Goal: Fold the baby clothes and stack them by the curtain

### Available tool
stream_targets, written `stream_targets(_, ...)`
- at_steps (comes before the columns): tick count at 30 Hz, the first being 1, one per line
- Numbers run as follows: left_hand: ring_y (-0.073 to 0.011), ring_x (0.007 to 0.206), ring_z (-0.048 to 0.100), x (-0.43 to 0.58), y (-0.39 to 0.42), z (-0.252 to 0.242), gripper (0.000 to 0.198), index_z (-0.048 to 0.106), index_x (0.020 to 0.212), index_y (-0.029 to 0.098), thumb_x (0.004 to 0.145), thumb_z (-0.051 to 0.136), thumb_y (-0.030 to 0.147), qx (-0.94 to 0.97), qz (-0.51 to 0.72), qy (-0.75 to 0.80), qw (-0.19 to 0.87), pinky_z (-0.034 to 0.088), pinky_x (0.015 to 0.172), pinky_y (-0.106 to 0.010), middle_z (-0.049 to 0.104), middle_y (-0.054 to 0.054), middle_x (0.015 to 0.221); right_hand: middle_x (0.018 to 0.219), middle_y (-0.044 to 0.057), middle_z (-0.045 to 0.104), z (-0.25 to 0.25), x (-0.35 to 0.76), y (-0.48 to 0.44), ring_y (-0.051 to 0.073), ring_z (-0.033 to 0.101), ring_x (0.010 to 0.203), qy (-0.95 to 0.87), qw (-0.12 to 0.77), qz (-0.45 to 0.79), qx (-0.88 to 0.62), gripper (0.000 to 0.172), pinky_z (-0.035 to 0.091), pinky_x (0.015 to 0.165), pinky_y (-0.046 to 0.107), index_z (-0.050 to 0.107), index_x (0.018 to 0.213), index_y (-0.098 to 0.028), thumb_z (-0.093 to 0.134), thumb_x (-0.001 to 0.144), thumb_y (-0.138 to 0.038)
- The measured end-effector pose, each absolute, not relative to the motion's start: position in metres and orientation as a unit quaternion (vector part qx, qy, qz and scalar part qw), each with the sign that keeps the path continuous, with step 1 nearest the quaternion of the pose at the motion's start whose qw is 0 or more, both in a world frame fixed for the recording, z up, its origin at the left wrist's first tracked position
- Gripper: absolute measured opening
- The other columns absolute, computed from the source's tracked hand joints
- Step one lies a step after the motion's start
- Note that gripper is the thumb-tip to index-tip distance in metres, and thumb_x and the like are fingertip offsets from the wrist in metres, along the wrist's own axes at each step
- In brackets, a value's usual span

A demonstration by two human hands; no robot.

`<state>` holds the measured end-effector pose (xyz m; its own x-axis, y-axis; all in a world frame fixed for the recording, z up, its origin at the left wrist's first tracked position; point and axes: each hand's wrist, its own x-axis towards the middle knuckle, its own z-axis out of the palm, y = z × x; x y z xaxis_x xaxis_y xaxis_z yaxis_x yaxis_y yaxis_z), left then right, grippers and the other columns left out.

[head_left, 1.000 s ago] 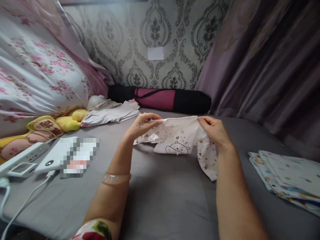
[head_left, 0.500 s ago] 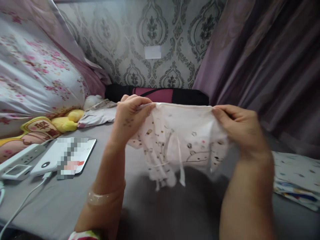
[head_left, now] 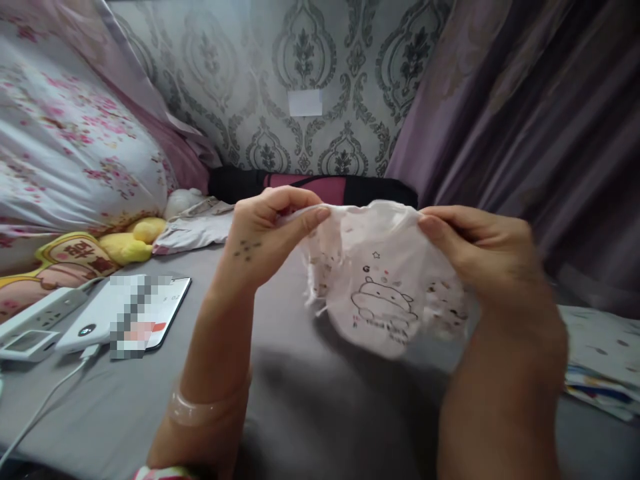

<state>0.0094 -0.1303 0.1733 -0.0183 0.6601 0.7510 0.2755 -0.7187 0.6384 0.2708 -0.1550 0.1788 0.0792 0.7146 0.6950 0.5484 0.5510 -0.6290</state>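
Observation:
Between my two hands hangs a small pale pink baby top [head_left: 383, 267], held up above the grey sheet. Its front carries an outlined animal with lettering below, and small patterned parts hang at both sides. My left hand [head_left: 277, 223] pinches the upper left edge between thumb and fingers. At the upper right edge, my right hand [head_left: 473, 247] pinches the cloth the same way and covers part of the right side. The upper edge sags and bunches a little between the hands.
A power bank [head_left: 103, 313] on a phone [head_left: 173, 310], with a white cable, lies left beside a power strip [head_left: 45, 310]. Yellow plush toys [head_left: 125, 245] and a pale garment [head_left: 197, 230] lie behind. Folded patterned cloths [head_left: 605, 347] rest at right. A dark rolled item [head_left: 370, 190] lies along the wall.
The baby top has turned so that its printed front now faces me, and the hanging tie is no longer seen. Its taut upper edge has slackened as my hands came slightly closer.

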Motion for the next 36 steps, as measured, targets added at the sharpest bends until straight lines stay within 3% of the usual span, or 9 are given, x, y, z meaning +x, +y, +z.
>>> stream_targets(4,-0.0126,0.065,0.055,0.009,-0.129,0.172,0.015,0.070,0.082,0.023,0.080,0.070,0.038,0.680,0.626,0.340,0.176,0.044,0.058,-0.026,0.064,0.000,0.073,0.061,-0.003,0.066,0.181,0.268,-0.161,0.011,0.051,0.049,-0.645,0.629,0.155,-0.406,0.012,0.035,0.040,0.023,0.077,0.080,-0.029,0.074,0.077,-0.040)
stream_targets(8,-0.0136,0.073,0.056,0.010,-0.126,0.172,0.009,0.070,0.076,0.021,0.076,0.074,0.029,0.665,0.625,0.399,0.085,0.045,0.065,-0.026,0.064,0.001,0.073,0.074,-0.001,0.071,0.179,0.268,-0.149,0.012,0.060,0.063,-0.657,0.582,0.096,-0.470,0.011,0.045,0.053,0.023,0.077,0.084,-0.025,0.072,0.081,-0.034)
stream_targets(10,-0.0130,0.072,0.056,0.011,-0.130,0.173,0.009,0.070,0.082,0.022,0.078,0.072,0.030,0.674,0.634,0.360,0.116,0.045,0.064,-0.026,0.064,0.001,0.074,0.076,-0.001,0.071,0.178,0.269,-0.148,0.013,0.061,0.065,-0.665,0.586,0.099,-0.452,0.013,0.046,0.054,0.024,0.077,0.086,-0.026,0.071,0.081,-0.037)
stream_targets(13,-0.0113,0.066,0.056,0.010,-0.133,0.174,0.008,0.070,0.086,0.023,0.081,0.070,0.031,0.696,0.627,0.297,0.185,0.044,0.058,-0.025,0.065,0.001,0.075,0.068,-0.002,0.068,0.175,0.272,-0.150,0.011,0.056,0.054,-0.655,0.620,0.157,-0.402,0.018,0.042,0.045,0.023,0.076,0.085,-0.028,0.070,0.080,-0.044)
stream_targets(19,-0.0128,0.071,0.058,0.014,-0.130,0.175,0.006,0.070,0.075,0.021,0.077,0.074,0.026,0.686,0.616,0.369,0.117,0.046,0.062,-0.025,0.064,0.002,0.070,0.075,-0.002,0.071,0.176,0.272,-0.144,0.013,0.060,0.062,-0.653,0.590,0.131,-0.456,0.012,0.045,0.051,0.023,0.077,0.082,-0.028,0.074,0.078,-0.039)
stream_targets(24,-0.0097,0.064,0.057,0.014,-0.140,0.178,0.008,0.071,0.084,0.023,0.079,0.073,0.029,0.675,0.646,0.289,0.206,0.042,0.054,-0.022,0.063,0.002,0.074,0.066,-0.003,0.068,0.180,0.273,-0.156,0.009,0.053,0.051,-0.647,0.614,0.199,-0.406,0.016,0.038,0.042,0.021,0.077,0.083,-0.026,0.075,0.077,-0.040)
stream_targets(30,-0.0081,0.053,0.048,0.006,-0.108,0.159,0.005,0.070,0.081,0.022,0.079,0.071,0.027,0.669,0.607,0.368,0.219,0.034,0.047,-0.022,0.055,0.004,0.059,0.077,0.000,0.072,0.168,0.273,-0.129,0.013,0.061,0.066,-0.656,0.564,0.106,-0.490,0.017,0.047,0.056,0.024,0.076,0.084,-0.021,0.069,0.082,-0.037)
stream_targets(36,-0.0090,0.053,0.044,0.009,-0.098,0.152,0.006,0.069,0.082,0.023,0.081,0.067,0.028,0.684,0.587,0.372,0.221,0.032,0.047,-0.023,0.050,0.004,0.056,0.077,0.000,0.071,0.165,0.276,-0.119,0.016,0.063,0.069,-0.670,0.556,0.078,-0.485,0.016,0.048,0.058,0.026,0.074,0.083,-0.025,0.067,0.084,-0.039)
